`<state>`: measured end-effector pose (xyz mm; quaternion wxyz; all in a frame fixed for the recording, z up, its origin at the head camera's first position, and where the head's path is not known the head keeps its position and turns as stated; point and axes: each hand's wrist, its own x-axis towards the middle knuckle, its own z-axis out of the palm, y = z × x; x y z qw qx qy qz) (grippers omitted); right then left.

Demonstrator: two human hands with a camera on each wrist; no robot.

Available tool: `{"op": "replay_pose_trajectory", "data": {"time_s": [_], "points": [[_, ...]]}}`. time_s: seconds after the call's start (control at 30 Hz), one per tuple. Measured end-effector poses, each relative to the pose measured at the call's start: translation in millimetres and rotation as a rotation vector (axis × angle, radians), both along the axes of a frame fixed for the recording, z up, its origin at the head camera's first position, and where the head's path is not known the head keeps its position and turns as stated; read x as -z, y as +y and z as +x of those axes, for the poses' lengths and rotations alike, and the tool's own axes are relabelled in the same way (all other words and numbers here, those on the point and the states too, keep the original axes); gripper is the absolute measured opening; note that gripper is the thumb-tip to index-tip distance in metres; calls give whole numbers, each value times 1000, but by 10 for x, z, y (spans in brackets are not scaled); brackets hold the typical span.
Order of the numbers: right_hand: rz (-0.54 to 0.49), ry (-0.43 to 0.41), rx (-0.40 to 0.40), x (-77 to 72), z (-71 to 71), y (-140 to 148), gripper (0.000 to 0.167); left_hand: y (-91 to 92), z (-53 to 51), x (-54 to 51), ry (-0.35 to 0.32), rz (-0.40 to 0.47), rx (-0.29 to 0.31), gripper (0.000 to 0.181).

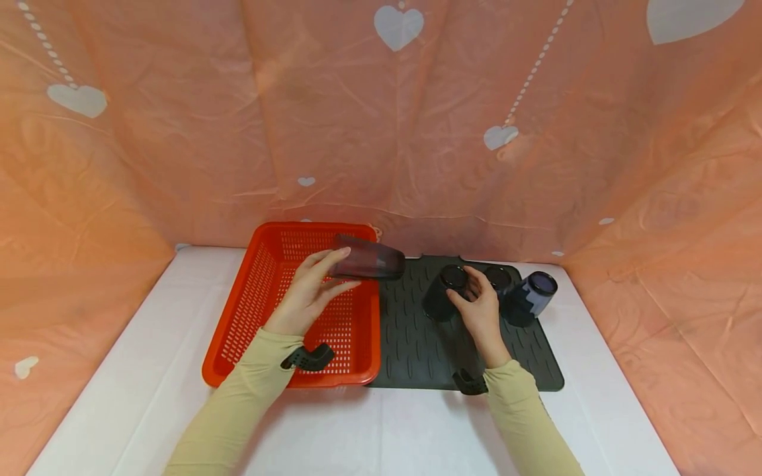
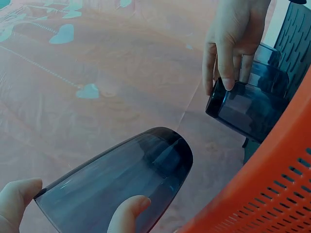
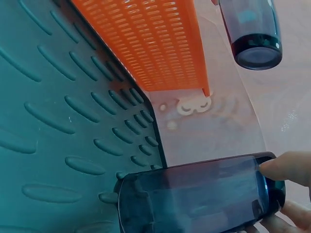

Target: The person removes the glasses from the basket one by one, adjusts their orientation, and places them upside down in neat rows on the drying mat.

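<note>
A dark translucent glass (image 1: 375, 260) lies nearly sideways in the grip of my left hand (image 1: 309, 291), above the right part of the orange basket (image 1: 380, 330). Its thick base points to the right. My right hand (image 1: 479, 311) pinches a second dark glass (image 1: 439, 301) near its base; this one stands upside down on the black ridged mat (image 1: 411, 350). In the left wrist view the thumb and a finger hold the first glass (image 2: 121, 179) by its rim end. From the right wrist view, the second glass (image 3: 194, 196) touches the mat with its mouth end.
Two more upturned glasses sit on the mat's right side: one dark glass (image 1: 499, 279) partly behind my right hand, and a bluish glass (image 1: 530, 297) near the edge. A white table (image 1: 333, 436) lies beneath everything. An orange sheet with hearts (image 1: 381, 132) hangs behind and at both sides.
</note>
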<state>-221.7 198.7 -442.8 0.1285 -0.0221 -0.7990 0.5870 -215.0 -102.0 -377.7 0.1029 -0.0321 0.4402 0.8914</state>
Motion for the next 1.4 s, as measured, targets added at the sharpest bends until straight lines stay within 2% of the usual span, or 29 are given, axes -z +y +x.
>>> {"op": "replay_pose_trajectory", "data": {"time_s": [0.33, 0.53, 0.67, 0.8, 1.07, 1.23, 1.4], "points": [[-19, -4, 8, -38, 33, -2, 57, 98, -18, 30, -5, 2, 16, 39], [-28, 30, 14, -24, 23, 10, 55, 143, -27, 32, -2, -27, 34, 38], [-33, 68, 27, -39, 18, 15, 50, 171, -37, 23, -2, -77, 23, 36], [-79, 111, 28, -85, 22, 23, 45, 194, -50, 25, -8, -112, 8, 37], [-153, 156, 25, -247, 27, 22, 43, 228, -66, 35, -6, -78, 21, 37], [-186, 185, -8, -332, 42, 0, 38, 269, -71, 7, -1, -66, 20, 37], [-264, 216, -96, -375, 62, -35, 36, 302, -75, -16, -8, -67, 14, 38]]}}
